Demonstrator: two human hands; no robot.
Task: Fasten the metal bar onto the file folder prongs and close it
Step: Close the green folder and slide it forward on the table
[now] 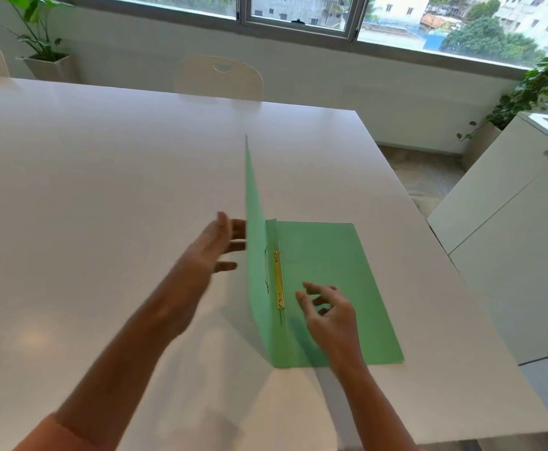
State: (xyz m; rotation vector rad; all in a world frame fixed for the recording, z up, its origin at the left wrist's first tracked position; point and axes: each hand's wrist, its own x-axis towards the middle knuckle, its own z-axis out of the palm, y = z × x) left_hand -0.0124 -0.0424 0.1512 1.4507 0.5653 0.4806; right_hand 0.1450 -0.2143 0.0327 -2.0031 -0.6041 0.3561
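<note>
A green file folder (pixel 337 275) lies on the white table (pixel 103 190), its back cover flat and its front cover (pixel 256 242) standing almost upright on edge. A gold metal bar (pixel 278 278) lies along the spine, seated on the prongs. My left hand (pixel 214 252) is spread flat against the outer side of the upright cover, fingertips hidden behind it. My right hand (pixel 328 310) hovers over the flat cover just right of the bar, fingers loosely curled and apart, holding nothing.
A cream chair (pixel 220 78) stands at the table's far edge. White cabinets (pixel 507 222) sit close to the table's right side. Potted plants stand at the back left (pixel 43 43) and back right (pixel 526 92) under the windows.
</note>
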